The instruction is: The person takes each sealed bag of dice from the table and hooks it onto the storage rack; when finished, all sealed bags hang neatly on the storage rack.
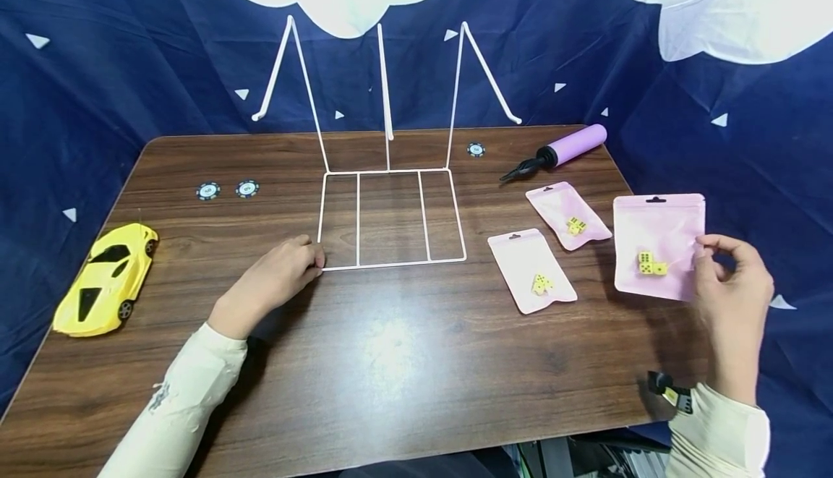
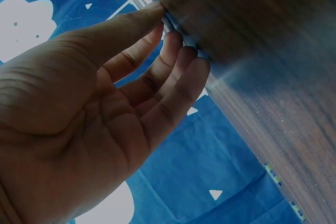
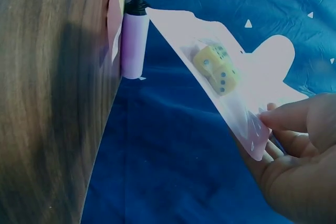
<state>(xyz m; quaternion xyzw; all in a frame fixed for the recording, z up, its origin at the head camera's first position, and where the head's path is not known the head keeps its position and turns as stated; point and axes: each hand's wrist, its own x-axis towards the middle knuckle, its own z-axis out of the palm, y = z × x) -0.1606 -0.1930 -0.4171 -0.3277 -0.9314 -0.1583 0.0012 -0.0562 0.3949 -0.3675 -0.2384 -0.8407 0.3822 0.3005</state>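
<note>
A white wire rack [image 1: 392, 266] with hooked prongs stands mid-table. At its front left corner my left hand [image 1: 278, 275] pinches the wire between thumb and fingertips; in the left wrist view the fingers [image 2: 176, 74] partly cover that spot. My right hand [image 1: 735, 283] holds a pink zip bag [image 1: 657, 221] by its right edge, raised past the table's right side, with yellow dice [image 1: 651, 264] inside. In the right wrist view the thumb lies over the bag's edge. Two more pink bags lie nearby, a front one [image 1: 517, 257] and a back one [image 1: 553, 199], each with yellow dice.
A yellow toy car [image 1: 107, 283] stands at the left. Two poker chips, one [image 1: 208, 190] left of the other [image 1: 247, 188], lie behind it; a third chip [image 1: 476, 150] is behind the rack. A purple hand pump [image 1: 575, 145] lies at the back right. Blue cloth surrounds the table.
</note>
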